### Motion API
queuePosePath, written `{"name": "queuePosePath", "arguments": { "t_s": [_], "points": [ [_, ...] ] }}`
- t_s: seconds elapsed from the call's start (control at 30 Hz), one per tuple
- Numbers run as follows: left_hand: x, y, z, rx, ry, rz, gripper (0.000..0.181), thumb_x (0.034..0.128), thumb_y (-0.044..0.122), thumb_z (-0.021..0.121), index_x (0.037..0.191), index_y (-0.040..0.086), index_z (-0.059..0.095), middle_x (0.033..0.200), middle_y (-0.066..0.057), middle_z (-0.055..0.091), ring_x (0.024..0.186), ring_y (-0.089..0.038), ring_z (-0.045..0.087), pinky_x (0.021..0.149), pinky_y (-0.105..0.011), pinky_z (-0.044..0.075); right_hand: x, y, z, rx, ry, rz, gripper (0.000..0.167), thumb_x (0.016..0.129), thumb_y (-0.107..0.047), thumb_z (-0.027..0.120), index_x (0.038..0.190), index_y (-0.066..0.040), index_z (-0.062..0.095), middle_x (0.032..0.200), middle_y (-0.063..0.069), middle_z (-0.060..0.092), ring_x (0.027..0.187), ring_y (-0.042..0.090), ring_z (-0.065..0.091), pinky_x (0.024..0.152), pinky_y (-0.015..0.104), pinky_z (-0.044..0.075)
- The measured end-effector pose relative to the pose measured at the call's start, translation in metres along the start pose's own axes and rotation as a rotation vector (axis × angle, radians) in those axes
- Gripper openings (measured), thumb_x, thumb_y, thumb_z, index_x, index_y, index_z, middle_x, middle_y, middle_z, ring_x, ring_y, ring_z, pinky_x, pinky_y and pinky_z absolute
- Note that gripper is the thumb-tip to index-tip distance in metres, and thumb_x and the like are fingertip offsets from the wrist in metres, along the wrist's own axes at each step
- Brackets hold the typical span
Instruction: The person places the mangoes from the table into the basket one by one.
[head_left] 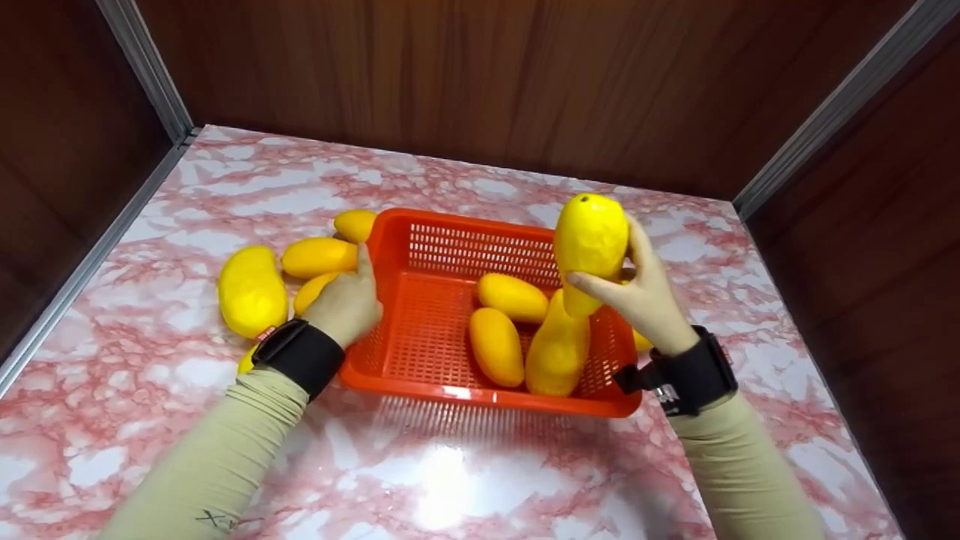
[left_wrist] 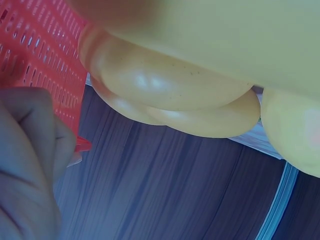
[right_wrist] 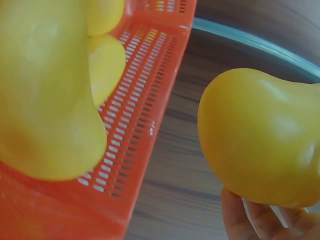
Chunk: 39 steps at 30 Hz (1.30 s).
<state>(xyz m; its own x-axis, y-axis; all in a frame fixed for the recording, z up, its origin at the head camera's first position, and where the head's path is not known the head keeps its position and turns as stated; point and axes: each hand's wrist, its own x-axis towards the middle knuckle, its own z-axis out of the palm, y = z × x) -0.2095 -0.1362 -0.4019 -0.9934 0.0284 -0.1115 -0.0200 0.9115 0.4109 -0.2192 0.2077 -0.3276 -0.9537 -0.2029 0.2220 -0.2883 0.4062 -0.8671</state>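
Observation:
My right hand (head_left: 646,289) holds a yellow papaya (head_left: 591,236) upright over the right end of a red plastic basket (head_left: 420,217), thumb in front and fingers behind. In the right wrist view, fingertips (right_wrist: 235,212) press the side of that papaya (right_wrist: 260,140). Another papaya (head_left: 559,352) lies inside the basket, beside two orange-yellow mangoes, one upper (head_left: 512,297) and one lower (head_left: 496,346). My left hand (head_left: 349,304) grips the basket's left rim; in the left wrist view its curled fingers (left_wrist: 30,125) lie against the perforated wall.
Left of the basket lie several mangoes (head_left: 319,256) and a large, curved yellow fruit (head_left: 253,291). Another yellow fruit (head_left: 641,341) shows partly behind the right wrist. A marbled pink-and-white table (head_left: 360,480) carries everything, with brown wood-grain panels (head_left: 480,82) behind and at both sides.

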Motion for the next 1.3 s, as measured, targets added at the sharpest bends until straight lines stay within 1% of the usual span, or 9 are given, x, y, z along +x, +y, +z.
{"name": "queuePosePath", "arguments": {
  "t_s": [0.17,0.33,0.53,0.63,0.77,0.9,1.07,1.17,1.3],
  "points": [
    [0.001,0.000,0.000,-0.006,0.004,0.006,0.082,0.0912,0.009,0.049,0.154,-0.011,0.000,0.066,-0.008,0.052,0.058,-0.025,0.056,0.053,-0.034,0.041,0.004,0.007,0.010,0.039,-0.013,0.003,0.080,0.083,-0.010,0.077,0.150,-0.013,0.035,0.133,0.006,0.052,0.109,0.019,0.054,0.089,0.029,0.049],
    [0.000,-0.002,0.000,-0.007,0.016,0.023,0.083,0.0902,0.008,0.050,0.153,-0.013,0.001,0.064,-0.007,0.050,0.056,-0.024,0.054,0.051,-0.033,0.041,0.009,0.018,0.019,0.028,-0.023,-0.016,0.080,0.082,-0.010,0.079,0.150,-0.012,0.036,0.133,0.009,0.053,0.110,0.020,0.055,0.092,0.034,0.048],
    [-0.001,-0.003,-0.002,-0.015,-0.001,0.009,0.083,0.0906,0.008,0.049,0.154,-0.012,-0.001,0.065,-0.006,0.049,0.054,-0.022,0.052,0.049,-0.031,0.038,0.012,0.031,0.028,0.027,-0.090,-0.011,0.086,0.082,-0.013,0.080,0.153,-0.014,0.032,0.140,0.012,0.048,0.118,0.026,0.054,0.102,0.044,0.044],
    [-0.001,-0.002,-0.002,-0.015,-0.003,0.005,0.083,0.0911,0.008,0.048,0.154,-0.011,-0.002,0.065,-0.006,0.049,0.054,-0.023,0.052,0.049,-0.031,0.038,0.011,0.036,0.032,0.012,-0.104,-0.003,0.088,0.081,-0.016,0.081,0.153,-0.014,0.031,0.141,0.012,0.047,0.120,0.027,0.053,0.104,0.045,0.042],
    [0.000,0.000,-0.001,-0.009,-0.005,-0.001,0.083,0.0918,0.009,0.049,0.154,-0.011,-0.002,0.064,-0.006,0.051,0.056,-0.024,0.054,0.050,-0.032,0.039,0.011,0.040,0.035,-0.024,-0.093,-0.009,0.087,0.080,-0.021,0.082,0.152,-0.015,0.033,0.140,0.011,0.049,0.120,0.027,0.053,0.106,0.045,0.040],
    [0.000,0.000,-0.001,-0.002,-0.005,0.000,0.083,0.0918,0.010,0.050,0.154,-0.011,-0.002,0.065,-0.007,0.051,0.057,-0.025,0.056,0.051,-0.033,0.041,0.012,0.042,0.037,-0.055,-0.065,0.009,0.089,0.079,-0.024,0.084,0.152,-0.016,0.033,0.141,0.012,0.048,0.120,0.027,0.053,0.106,0.045,0.040],
    [0.001,-0.001,-0.001,0.001,-0.004,-0.002,0.083,0.0919,0.010,0.050,0.154,-0.011,-0.002,0.066,-0.008,0.054,0.059,-0.026,0.058,0.054,-0.035,0.043,0.016,0.043,0.040,-0.001,-0.019,0.026,0.091,0.078,-0.023,0.084,0.152,-0.014,0.031,0.145,0.012,0.042,0.121,0.026,0.051,0.106,0.044,0.039],
    [0.001,-0.001,-0.001,-0.004,-0.009,-0.003,0.083,0.0916,0.010,0.049,0.154,-0.011,-0.001,0.067,-0.009,0.055,0.062,-0.027,0.060,0.056,-0.037,0.045,0.019,0.045,0.042,0.007,0.012,0.003,0.091,0.078,-0.023,0.084,0.151,-0.012,0.031,0.146,0.010,0.041,0.122,0.025,0.050,0.107,0.043,0.039],
    [0.002,-0.001,-0.001,-0.006,-0.015,-0.002,0.082,0.0916,0.009,0.048,0.154,-0.011,-0.002,0.067,-0.010,0.056,0.064,-0.028,0.062,0.061,-0.040,0.048,0.022,0.049,0.045,-0.097,0.065,-0.068,0.088,0.076,-0.026,0.085,0.149,-0.011,0.037,0.144,0.011,0.045,0.124,0.024,0.050,0.109,0.043,0.037]
  ]
}}
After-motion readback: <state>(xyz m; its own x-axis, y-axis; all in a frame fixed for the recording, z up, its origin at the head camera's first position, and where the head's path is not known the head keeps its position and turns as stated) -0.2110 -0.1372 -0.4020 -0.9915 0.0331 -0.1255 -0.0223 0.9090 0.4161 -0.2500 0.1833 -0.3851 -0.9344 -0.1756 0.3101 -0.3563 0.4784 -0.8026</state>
